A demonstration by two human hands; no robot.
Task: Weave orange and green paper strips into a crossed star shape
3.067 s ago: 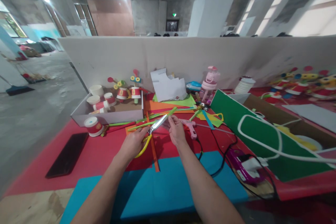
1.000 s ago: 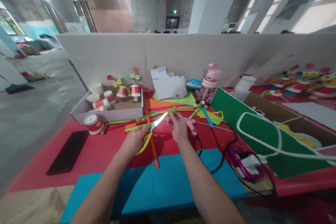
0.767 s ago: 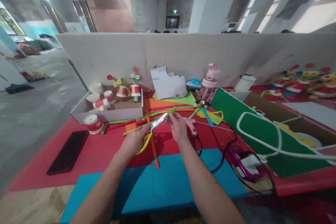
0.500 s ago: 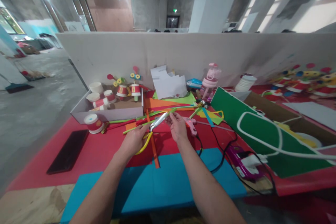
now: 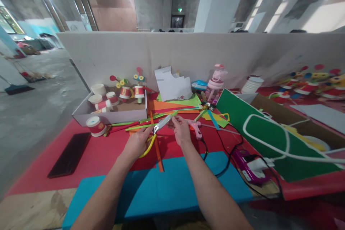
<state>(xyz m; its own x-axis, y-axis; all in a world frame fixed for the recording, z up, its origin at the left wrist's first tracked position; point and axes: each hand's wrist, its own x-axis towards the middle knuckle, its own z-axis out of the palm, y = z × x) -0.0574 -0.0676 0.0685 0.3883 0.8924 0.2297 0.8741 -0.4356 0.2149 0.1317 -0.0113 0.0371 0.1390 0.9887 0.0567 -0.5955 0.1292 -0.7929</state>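
Yellow-handled scissors [image 5: 162, 124] are gripped in my left hand [image 5: 137, 144], the silver blades pointing up and to the right. A narrow green paper strip [image 5: 138, 127] passes by this hand and along the blades; whether the left fingers also hold it I cannot tell. My right hand [image 5: 181, 129] is closed in a pinch at the strip's right end, close to the blade tips. Beneath the scissors an orange paper strip [image 5: 159, 160] lies across the red table cover. A pink glue gun [image 5: 197, 128] rests just right of my right hand.
Paper cups and cup figures stand in a white box [image 5: 121, 116] at the left, with a red-and-white cup [image 5: 96, 126] and a black phone [image 5: 69, 155] nearby. Blue sheets [image 5: 159, 190] cover the front edge. A green-sided box [image 5: 258, 140], cables and a purple power strip [image 5: 252, 169] occupy the right.
The scissors and the green strip have tilted slightly, the strip's left end a little higher. Both hands stay almost in place, with the right fingers shifted slightly at the blade tips.
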